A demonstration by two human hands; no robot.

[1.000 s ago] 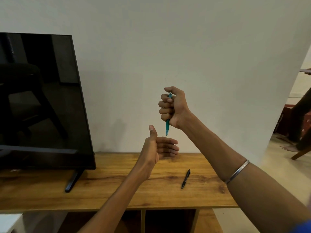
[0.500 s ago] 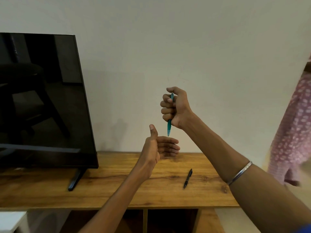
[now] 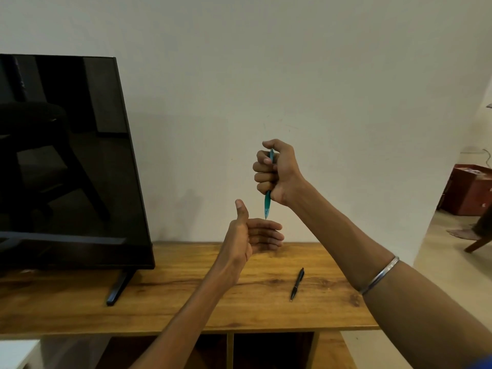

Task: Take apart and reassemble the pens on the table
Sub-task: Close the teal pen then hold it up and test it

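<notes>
Across the left stands a big black TV on the wooden table, w/ its stand near the middle. Above the table's far edge, the right hand fists round a teal pen, tip down, thumb on top. Left hand waits just below, fingers straight & together, thumb up, tip nearly touching the forefinger. Black pen lies on the table, right of centre. Both pens prob. light, stiff, smooth plastic; best gripped at barrel ends to twist apart, small inner parts could drop.
</notes>
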